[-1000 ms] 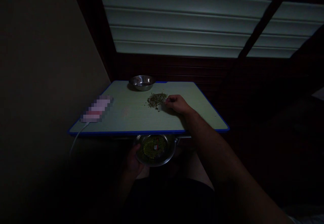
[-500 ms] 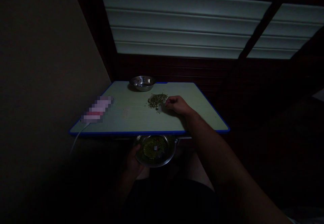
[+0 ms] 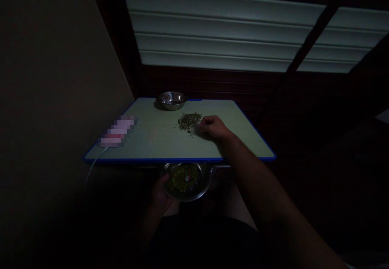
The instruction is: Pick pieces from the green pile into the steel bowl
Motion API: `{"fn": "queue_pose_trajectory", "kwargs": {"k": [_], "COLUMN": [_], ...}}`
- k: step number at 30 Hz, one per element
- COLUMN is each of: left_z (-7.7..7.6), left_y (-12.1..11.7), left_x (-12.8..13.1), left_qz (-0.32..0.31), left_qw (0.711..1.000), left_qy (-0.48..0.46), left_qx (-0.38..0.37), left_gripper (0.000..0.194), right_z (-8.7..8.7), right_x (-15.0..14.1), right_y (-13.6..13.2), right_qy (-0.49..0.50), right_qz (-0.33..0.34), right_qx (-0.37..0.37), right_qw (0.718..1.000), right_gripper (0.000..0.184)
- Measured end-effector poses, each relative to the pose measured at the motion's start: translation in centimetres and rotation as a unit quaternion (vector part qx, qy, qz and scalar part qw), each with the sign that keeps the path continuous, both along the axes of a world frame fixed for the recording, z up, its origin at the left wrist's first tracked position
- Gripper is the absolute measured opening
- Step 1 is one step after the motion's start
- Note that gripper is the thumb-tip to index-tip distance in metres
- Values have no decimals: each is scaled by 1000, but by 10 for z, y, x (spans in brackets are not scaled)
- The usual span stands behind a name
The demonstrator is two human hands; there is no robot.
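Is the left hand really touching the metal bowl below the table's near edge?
Touching. The head view shows it: the left hand holds the lower bowl by its side, with the thumb lapped over the rim.

Left hand curled — right hand pinched

Pretty dim room tbh, just a plain wall on the left. Behind the pale, blue-edged table there's a dark reddish frame with light slatted panels.
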State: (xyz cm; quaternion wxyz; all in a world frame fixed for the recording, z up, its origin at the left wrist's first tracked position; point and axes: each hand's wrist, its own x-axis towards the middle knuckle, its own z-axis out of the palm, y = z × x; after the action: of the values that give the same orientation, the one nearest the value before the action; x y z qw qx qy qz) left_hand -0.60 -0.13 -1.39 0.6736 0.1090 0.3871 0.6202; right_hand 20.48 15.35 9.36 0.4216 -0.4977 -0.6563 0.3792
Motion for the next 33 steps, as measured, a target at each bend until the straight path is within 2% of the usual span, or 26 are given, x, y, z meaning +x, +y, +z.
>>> {"fn": "queue_pose_trajectory", "kwargs": {"k": [7, 15, 22, 33], "left_z": [0, -2, 3, 11], "left_y": [1, 1, 0, -1], "left_x": [0, 0, 2, 3], "left_qz": [-4, -7, -6, 2], "left_qw": [1000, 1000, 1000, 999], "left_qy": [7, 5, 4, 1], "left_qx": [-16, -17, -26, -54], "left_gripper": [21, 23, 20, 16], "right_z": [5, 4, 5, 0], "right_x": [-3, -2, -1, 1], "right_y": [-5, -3, -4, -1], "right_qy": [11, -3, -15, -90], "right_qz": [27, 34, 57, 9], "right_qx": [-25, -2, -31, 5], "right_qw": [999, 999, 998, 996], "right_gripper": [13, 15, 17, 10]}}
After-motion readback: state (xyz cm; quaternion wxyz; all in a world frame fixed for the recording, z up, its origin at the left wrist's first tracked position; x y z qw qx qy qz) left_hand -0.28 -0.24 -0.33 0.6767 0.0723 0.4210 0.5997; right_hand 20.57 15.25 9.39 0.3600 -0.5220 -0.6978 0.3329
